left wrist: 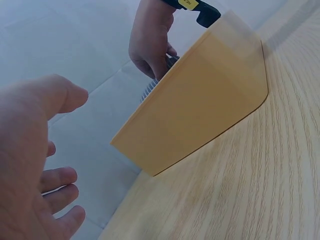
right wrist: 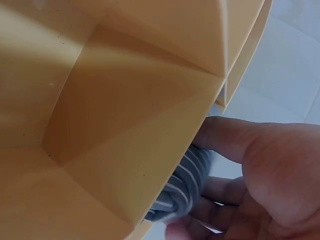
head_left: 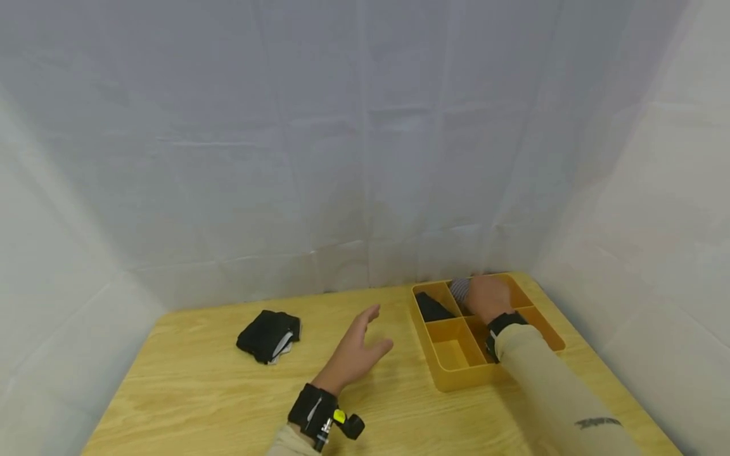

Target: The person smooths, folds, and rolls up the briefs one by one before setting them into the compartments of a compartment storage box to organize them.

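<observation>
The right hand point(head_left: 488, 297) grips a striped cloth bundle point(head_left: 459, 289) at the twelve-o'clock compartment of the yellow divided box point(head_left: 467, 379); its exposed end points toward nine, long axis hidden; the left hand point(head_left: 355, 354) holds thumb and fingers wide.

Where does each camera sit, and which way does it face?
Head: worn on the head, facing forward and down at the table and yellow box; left hand, right hand and cream sleeves show.
Left wrist: on that wrist, facing past the left hand at the box's outside; the right hand shows too.
Right wrist: on that wrist, facing into the box; only the right hand shows.
Both wrist views share the right hand, box and striped cloth.
</observation>
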### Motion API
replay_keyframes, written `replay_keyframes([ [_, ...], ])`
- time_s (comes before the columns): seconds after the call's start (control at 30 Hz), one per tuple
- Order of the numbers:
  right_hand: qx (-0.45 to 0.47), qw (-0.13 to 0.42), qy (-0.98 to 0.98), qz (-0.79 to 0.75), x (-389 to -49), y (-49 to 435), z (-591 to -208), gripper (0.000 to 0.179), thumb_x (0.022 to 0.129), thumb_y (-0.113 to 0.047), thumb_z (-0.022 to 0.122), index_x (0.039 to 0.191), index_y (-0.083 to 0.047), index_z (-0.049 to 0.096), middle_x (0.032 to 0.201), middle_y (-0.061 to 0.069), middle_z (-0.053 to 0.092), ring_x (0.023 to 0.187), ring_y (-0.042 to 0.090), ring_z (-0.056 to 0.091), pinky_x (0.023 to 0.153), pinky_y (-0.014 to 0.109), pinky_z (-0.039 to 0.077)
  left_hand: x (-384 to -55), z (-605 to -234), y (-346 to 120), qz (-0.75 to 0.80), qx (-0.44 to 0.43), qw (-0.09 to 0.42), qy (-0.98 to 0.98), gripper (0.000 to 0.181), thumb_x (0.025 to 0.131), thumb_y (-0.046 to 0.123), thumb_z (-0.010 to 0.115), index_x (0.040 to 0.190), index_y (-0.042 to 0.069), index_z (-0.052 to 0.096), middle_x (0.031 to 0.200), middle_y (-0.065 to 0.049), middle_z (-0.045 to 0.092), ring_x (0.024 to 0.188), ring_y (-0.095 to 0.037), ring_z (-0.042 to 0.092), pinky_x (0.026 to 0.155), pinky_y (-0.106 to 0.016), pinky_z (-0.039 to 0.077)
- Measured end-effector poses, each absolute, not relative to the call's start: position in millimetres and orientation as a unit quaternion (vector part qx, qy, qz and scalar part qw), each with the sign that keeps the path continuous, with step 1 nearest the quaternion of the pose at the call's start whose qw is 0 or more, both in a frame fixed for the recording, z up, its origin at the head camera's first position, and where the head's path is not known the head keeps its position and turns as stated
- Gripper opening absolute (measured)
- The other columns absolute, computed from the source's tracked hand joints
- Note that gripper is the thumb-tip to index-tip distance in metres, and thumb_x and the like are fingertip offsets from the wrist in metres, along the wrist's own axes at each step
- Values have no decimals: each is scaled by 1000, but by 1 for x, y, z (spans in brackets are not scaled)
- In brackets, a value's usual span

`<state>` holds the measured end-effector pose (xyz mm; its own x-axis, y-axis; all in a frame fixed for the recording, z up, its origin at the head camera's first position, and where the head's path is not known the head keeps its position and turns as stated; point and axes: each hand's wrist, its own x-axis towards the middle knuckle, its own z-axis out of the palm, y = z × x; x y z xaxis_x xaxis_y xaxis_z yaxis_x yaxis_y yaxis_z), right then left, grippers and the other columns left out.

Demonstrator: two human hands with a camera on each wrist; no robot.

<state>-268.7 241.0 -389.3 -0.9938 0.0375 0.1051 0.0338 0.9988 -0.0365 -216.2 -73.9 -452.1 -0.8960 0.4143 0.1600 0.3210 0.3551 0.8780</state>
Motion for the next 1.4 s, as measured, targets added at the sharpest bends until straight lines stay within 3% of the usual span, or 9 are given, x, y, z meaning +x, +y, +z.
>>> replay_keyframes([
  [0.13,-16,22,-999,44,-267,234,-386,22,91,-2,61,70,-1,67,77,17,69,72,35,69,64,53,58,-214,-449,-79,509,221,44,831,80,99,49,66,163,22,26,165,-5,34,152,-30,31,119,-57,29],
  [0.27,5,33,-997,70,-263,221,-381,27,96,-5,59,69,-1,63,72,16,64,67,33,65,59,50,57,-212,-445,-85,496,215,37,841,81,99,50,66,163,20,27,165,-5,34,151,-30,33,118,-58,31],
  [0.37,37,83,-990,107,-260,203,-378,22,98,-16,64,82,-1,65,76,14,64,66,30,62,57,46,54,-213,-441,-93,489,206,26,847,81,99,51,66,163,19,28,165,-5,34,151,-31,33,117,-59,31],
  [0.47,75,127,-978,145,-250,178,-377,28,98,-26,68,110,-1,69,100,17,69,84,34,67,70,49,56,-212,-436,-103,478,191,12,857,80,99,51,66,163,20,30,165,-5,33,152,-32,32,117,-60,31],
  [0.6,119,160,-963,182,-224,149,-390,44,99,-30,68,132,-1,65,129,20,64,111,39,65,90,53,55,-208,-436,-117,430,186,-7,883,75,100,46,66,162,21,32,165,-7,34,152,-32,31,117,-59,32],
  [0.9,195,141,-951,196,-192,109,-422,57,98,-35,72,144,-5,58,142,19,57,124,37,60,96,51,53,-203,-438,-154,276,184,-112,937,69,95,20,75,155,6,42,155,-20,44,145,-41,40,116,-57,34],
  [1.03,193,131,-954,189,-190,99,-425,62,98,-38,71,149,-7,54,148,20,54,131,39,56,102,55,50,-201,-433,-158,274,189,-114,936,69,96,22,74,154,3,43,156,-26,41,146,-47,36,117,-62,29],
  [1.23,194,108,-954,201,-184,94,-436,58,99,-34,71,147,-7,56,149,21,53,133,40,54,105,56,47,-197,-436,-158,264,182,-110,941,67,96,23,74,153,3,44,153,-26,44,144,-46,39,117,-61,29],
  [1.4,209,122,-952,186,-185,92,-442,54,99,-35,71,144,-8,59,147,19,55,130,40,56,105,55,47,-201,-441,-162,258,167,-115,945,65,96,21,74,152,2,46,150,-24,48,142,-45,42,117,-59,30],
])
